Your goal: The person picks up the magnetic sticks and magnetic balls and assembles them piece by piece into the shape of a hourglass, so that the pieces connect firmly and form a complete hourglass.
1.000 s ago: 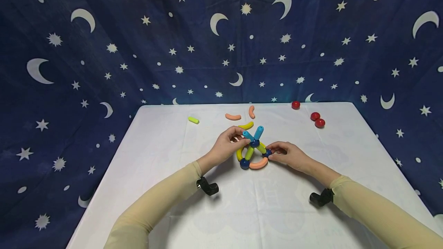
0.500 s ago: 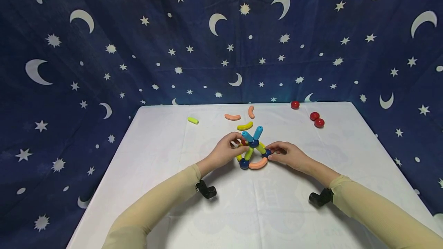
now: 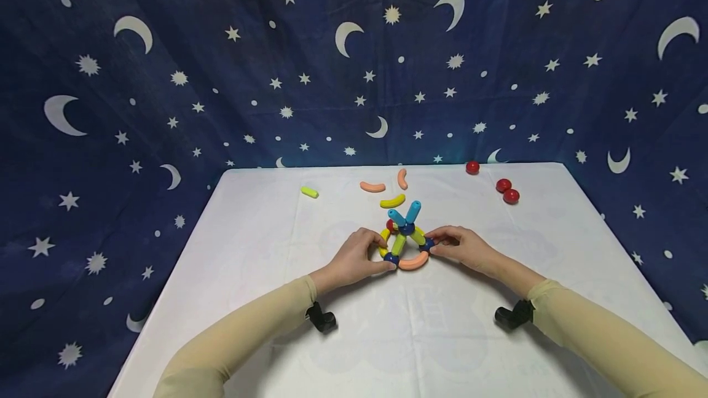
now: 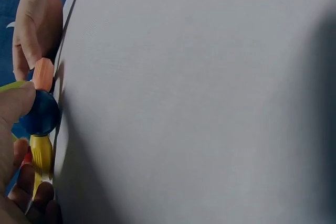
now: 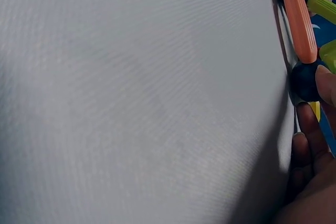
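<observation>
A ball-and-stick construction [image 3: 399,243] stands on the table at the centre of the head view. Its base ring joins curved yellow and orange sticks [image 3: 413,261] through dark blue balls and a red ball [image 3: 390,225] at the back. Lime green sticks [image 3: 398,244] lean up to a top dark blue ball [image 3: 407,229], from which two light blue sticks [image 3: 413,211] point upward. My left hand [image 3: 356,258] grips the front left dark blue ball [image 4: 41,114], thumb on it, fingers around the yellow curved stick [image 4: 41,153]. My right hand [image 3: 466,249] pinches the right dark blue ball [image 5: 305,81].
Behind the construction lie a yellow curved stick [image 3: 393,201], two orange curved sticks [image 3: 373,187] and a short lime stick [image 3: 310,192]. Three red balls [image 3: 511,196] sit at the back right. A patterned blue curtain [image 3: 354,78] hangs behind the white table [image 3: 265,232].
My left hand has moved down from beside the upper sticks to the front left dark blue ball, uncovering the red ball. My right hand stays on its ball.
</observation>
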Demonstrator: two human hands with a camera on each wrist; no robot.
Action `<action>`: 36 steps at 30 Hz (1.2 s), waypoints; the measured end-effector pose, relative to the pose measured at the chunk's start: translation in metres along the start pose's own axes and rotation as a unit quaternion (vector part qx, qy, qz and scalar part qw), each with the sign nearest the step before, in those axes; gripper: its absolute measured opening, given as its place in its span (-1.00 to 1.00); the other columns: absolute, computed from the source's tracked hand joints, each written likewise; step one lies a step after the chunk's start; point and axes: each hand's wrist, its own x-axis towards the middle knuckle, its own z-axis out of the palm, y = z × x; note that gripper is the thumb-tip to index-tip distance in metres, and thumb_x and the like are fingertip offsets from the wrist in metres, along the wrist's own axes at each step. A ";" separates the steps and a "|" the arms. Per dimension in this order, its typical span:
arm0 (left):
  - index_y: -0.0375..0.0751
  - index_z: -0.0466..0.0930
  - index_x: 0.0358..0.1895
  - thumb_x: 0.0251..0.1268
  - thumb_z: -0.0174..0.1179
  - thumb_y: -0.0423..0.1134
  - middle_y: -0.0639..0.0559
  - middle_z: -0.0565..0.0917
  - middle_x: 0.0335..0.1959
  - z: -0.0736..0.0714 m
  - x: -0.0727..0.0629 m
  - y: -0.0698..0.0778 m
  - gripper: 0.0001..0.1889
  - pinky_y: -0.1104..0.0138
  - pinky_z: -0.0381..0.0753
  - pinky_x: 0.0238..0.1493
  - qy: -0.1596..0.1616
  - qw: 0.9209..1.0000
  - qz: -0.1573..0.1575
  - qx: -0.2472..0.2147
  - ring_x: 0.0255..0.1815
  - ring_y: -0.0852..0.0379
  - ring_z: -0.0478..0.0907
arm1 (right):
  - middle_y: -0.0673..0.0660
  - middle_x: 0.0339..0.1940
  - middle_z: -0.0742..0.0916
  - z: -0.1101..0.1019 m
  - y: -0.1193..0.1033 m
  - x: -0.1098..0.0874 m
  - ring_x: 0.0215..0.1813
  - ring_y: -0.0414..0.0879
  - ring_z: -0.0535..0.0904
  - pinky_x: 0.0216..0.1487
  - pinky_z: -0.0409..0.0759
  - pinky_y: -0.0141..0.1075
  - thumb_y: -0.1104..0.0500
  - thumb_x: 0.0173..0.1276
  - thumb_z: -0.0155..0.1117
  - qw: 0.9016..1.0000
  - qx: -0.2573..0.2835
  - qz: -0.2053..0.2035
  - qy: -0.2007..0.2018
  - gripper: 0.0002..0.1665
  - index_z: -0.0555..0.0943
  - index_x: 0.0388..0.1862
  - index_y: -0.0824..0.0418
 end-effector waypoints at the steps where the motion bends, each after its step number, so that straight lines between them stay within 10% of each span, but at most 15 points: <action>1: 0.01 0.60 0.02 0.18 0.48 0.13 0.09 0.47 -0.06 0.000 0.000 -0.001 -0.54 0.31 0.40 -0.09 -0.002 1.000 -0.001 -0.002 -0.08 0.14 0.36 | 0.10 0.06 0.68 0.000 0.000 0.000 0.08 0.03 0.51 0.16 0.50 -0.13 -0.08 0.37 0.45 1.000 -0.001 0.002 0.001 -0.45 0.65 0.27 0.10; 21: 0.11 0.66 0.15 0.29 0.40 0.13 0.27 0.62 0.02 -0.025 0.008 -0.033 -0.58 0.14 0.31 0.11 0.002 1.000 0.025 0.020 -0.02 0.14 0.40 | 0.01 -0.04 0.73 0.006 -0.010 -0.014 -0.01 -0.02 0.55 -0.02 0.58 -0.26 0.00 0.42 0.42 0.998 -0.027 -0.042 -0.030 -0.62 0.74 0.15 0.07; 28: 0.07 0.66 0.03 0.23 0.46 0.09 0.24 0.63 0.04 -0.023 0.008 -0.037 -0.62 0.10 0.05 0.52 0.019 0.999 0.026 0.002 0.16 0.16 0.45 | 0.10 -0.01 0.77 -0.028 0.000 -0.014 -0.10 -0.10 0.59 -0.13 0.56 -0.30 -0.04 0.47 0.35 0.995 -0.006 -0.020 0.100 -0.59 0.73 0.13 0.19; 36: 0.04 0.70 0.00 0.22 0.48 0.04 0.31 0.66 -0.18 -0.024 0.008 -0.037 -0.66 0.03 -0.24 0.59 0.007 0.999 0.012 -0.032 0.12 0.15 0.43 | -0.07 -0.10 0.64 -0.083 0.020 -0.019 -0.13 -0.29 0.48 -0.26 0.46 -0.55 -0.05 0.50 0.29 0.956 0.033 0.031 0.289 -0.43 0.60 0.26 0.34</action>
